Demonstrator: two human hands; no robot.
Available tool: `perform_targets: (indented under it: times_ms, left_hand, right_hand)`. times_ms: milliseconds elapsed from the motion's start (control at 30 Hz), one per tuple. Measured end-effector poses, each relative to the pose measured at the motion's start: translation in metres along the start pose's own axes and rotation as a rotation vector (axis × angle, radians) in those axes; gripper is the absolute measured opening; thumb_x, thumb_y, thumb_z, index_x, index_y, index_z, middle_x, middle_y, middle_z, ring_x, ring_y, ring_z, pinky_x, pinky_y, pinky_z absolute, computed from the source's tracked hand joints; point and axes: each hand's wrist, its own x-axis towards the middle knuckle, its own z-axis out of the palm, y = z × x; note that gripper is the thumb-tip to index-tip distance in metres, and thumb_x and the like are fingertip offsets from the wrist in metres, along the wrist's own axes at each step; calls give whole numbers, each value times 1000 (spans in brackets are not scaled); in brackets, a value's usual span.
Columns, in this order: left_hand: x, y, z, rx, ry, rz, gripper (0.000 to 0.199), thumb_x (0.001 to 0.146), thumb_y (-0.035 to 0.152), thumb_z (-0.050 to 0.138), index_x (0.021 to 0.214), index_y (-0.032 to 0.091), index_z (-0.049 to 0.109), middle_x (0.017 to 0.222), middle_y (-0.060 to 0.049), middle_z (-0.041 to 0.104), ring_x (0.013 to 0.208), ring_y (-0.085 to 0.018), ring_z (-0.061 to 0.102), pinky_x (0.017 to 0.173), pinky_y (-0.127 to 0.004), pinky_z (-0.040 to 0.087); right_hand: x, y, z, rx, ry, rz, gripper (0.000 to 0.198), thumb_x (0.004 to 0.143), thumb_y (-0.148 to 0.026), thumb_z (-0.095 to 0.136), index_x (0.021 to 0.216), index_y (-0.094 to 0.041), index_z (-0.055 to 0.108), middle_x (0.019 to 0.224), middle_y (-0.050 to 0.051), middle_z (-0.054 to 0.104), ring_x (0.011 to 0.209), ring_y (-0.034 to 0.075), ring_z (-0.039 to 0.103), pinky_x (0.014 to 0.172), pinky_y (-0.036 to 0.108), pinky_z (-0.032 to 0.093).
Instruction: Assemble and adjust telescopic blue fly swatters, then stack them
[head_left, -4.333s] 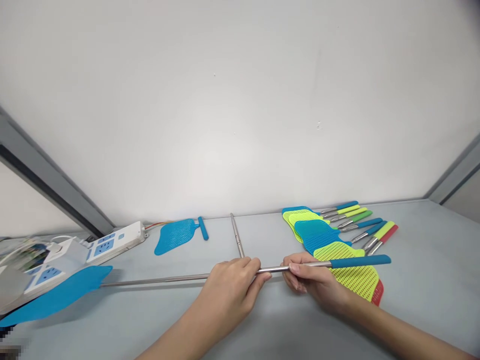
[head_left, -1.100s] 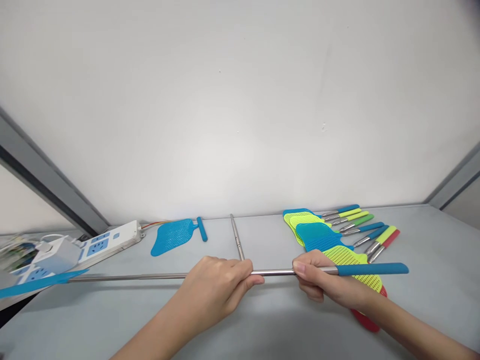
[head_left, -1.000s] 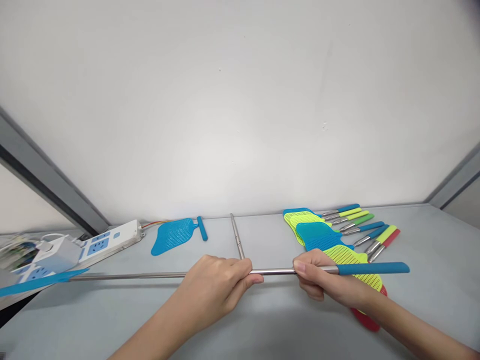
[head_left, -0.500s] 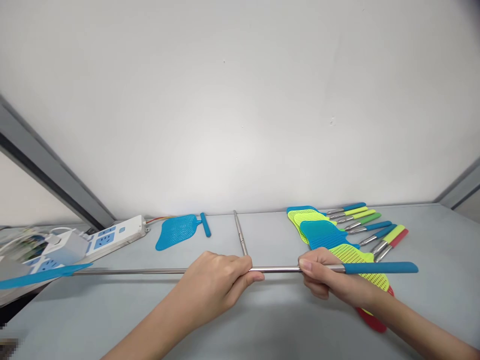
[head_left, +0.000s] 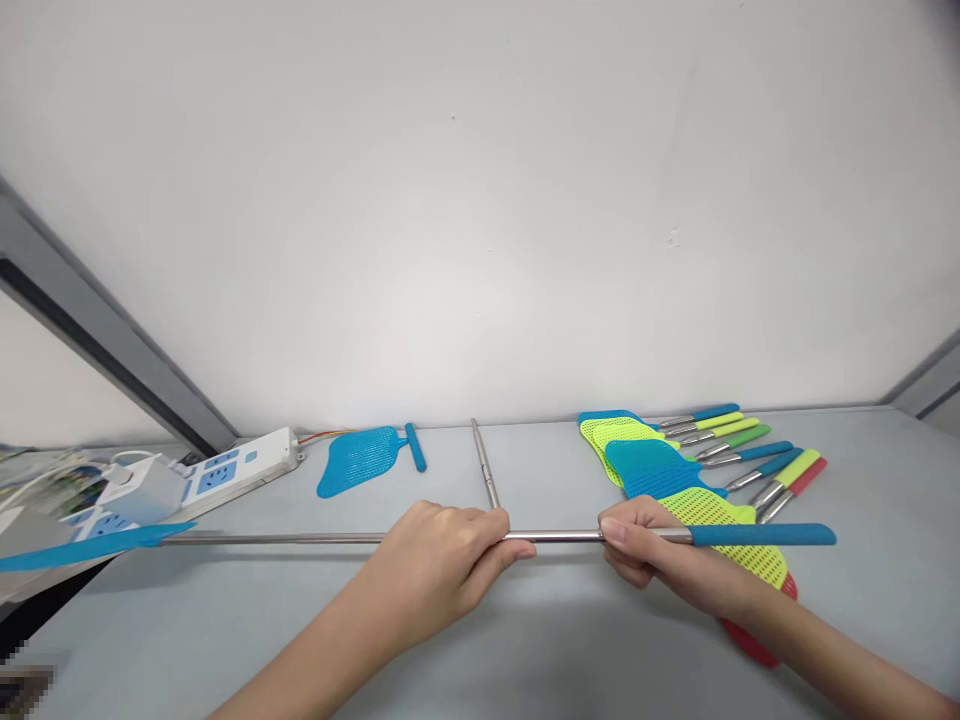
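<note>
The grip of the left hand [head_left: 450, 560] is closed around the steel shaft [head_left: 330, 539] of a blue fly swatter [head_left: 559, 536] at lower centre; the right hand [head_left: 649, 550] is wrapped around it too, beside its blue handle [head_left: 765, 535]. The swatter spans the lower frame almost level, its blue head [head_left: 82, 547] at the left edge. Overlapping coloured swatters [head_left: 656, 470] lie on the grey worktop [head_left: 540, 650] at lower right.

A rod [head_left: 481, 455] lies behind the held swatter [head_left: 559, 536]; a power strip [head_left: 244, 466] sits left (overlapping swatters [head_left: 654, 468], right).
</note>
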Motion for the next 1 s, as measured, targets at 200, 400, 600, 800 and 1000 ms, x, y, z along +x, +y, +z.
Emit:
perform_targets:
  times_ms: [200,400,600,800,1000]
  left_hand:
    - [0,2,-2,30,-52,-9,38,88,38,23,62,19,42,48,5,46,40,-9,41,42,-23,18]
    - [-1,4,-2,34,-74,-23,37,88,39,22,64,19,43,50,4,49,42,-10,43,43,-23,18]
    - [-2,5,-1,39,-70,-28,35,87,40,23,65,19,41,52,4,50,43,-11,44,43,-24,18]
    - [-2,6,-2,39,-56,-19,33,87,39,24,66,19,39,53,4,50,44,-11,45,43,-24,18]
    - [-3,6,-2,51,-17,-12,33,87,40,25,64,19,37,53,5,49,44,-11,44,43,-24,17]
  right_hand:
    - [0,-4,-1,-38,-1,2,43,83,-42,37,49,-16,32,48,-3,29,46,7,24,45,23,18]
    - [1,-1,-1,-29,8,3,42,83,-41,35,49,-16,31,50,-4,27,46,8,23,45,24,17]
    - [0,-1,-1,-81,11,6,42,83,-42,36,50,-16,33,50,-3,28,47,8,25,46,24,18]
    - [-1,-1,-3,-106,44,8,42,80,-44,40,50,-16,35,50,-3,29,49,9,26,46,24,18]
    - [0,-5,-2,-85,47,-23,40,80,-42,42,50,-15,39,49,-3,31,49,9,28,47,24,19]
